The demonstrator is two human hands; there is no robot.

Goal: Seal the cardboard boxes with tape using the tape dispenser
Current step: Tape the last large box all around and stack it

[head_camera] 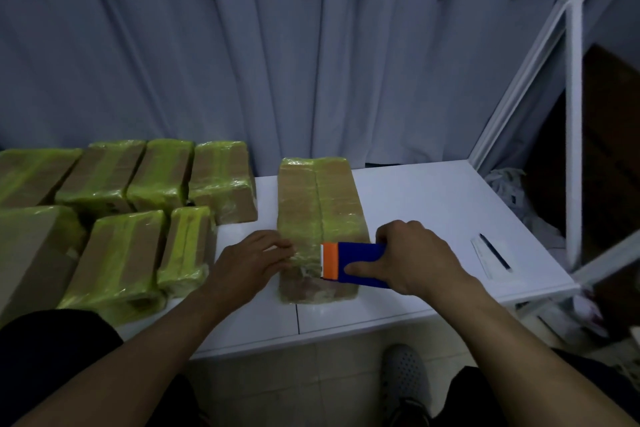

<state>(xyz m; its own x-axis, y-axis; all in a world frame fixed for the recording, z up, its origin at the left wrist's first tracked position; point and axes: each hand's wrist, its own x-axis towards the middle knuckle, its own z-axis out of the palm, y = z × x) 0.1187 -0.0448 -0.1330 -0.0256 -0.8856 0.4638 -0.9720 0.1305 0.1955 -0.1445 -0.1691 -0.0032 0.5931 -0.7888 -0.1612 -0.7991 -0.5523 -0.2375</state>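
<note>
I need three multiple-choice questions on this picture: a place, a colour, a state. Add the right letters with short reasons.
1. Where is the pen? A) on the table, right of the middle box B) on the floor C) under the table
2. Main colour of the tape dispenser? A) green B) blue C) white
3. The right hand is: A) open B) gripping the tape dispenser C) holding the pen
Answers: 1A, it lies on paper there; 2B, blue body, orange front; 3B, fingers curl round it.
</note>
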